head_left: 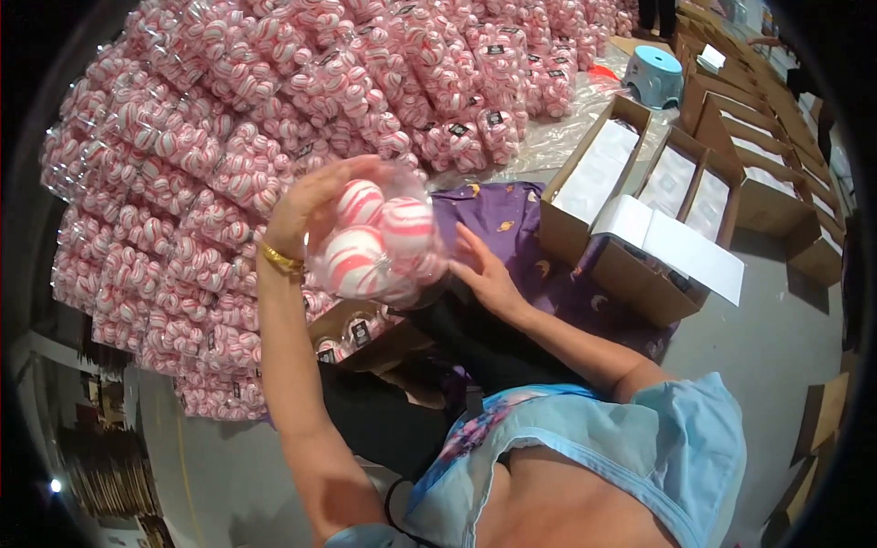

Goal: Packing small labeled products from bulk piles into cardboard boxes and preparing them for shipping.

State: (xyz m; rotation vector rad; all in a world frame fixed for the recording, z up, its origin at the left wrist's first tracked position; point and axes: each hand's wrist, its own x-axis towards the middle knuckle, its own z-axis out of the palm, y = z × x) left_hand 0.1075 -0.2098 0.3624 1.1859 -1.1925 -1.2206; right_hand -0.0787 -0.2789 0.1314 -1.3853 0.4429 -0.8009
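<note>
A clear plastic pack of red-and-white striped ball ornaments [380, 236] is held up in front of me, above my lap. My left hand [315, 203], with a gold bracelet at its wrist, is wrapped round the pack's left side and top. From the right, my right hand [486, 279] grips the pack's lower edge, its fingers partly hidden by the plastic. Below the pack stands an open cardboard box [395, 344] with similar packs and dark tags inside.
A tall heap of ornament packs [228, 164] fills the left and far side. Open cardboard boxes [639, 269] with white packages and white sheets stand at right, by a purple patterned cloth [498, 215]. A blue stool [654, 75] is farther back. Flattened cardboard [110, 479] lies lower left.
</note>
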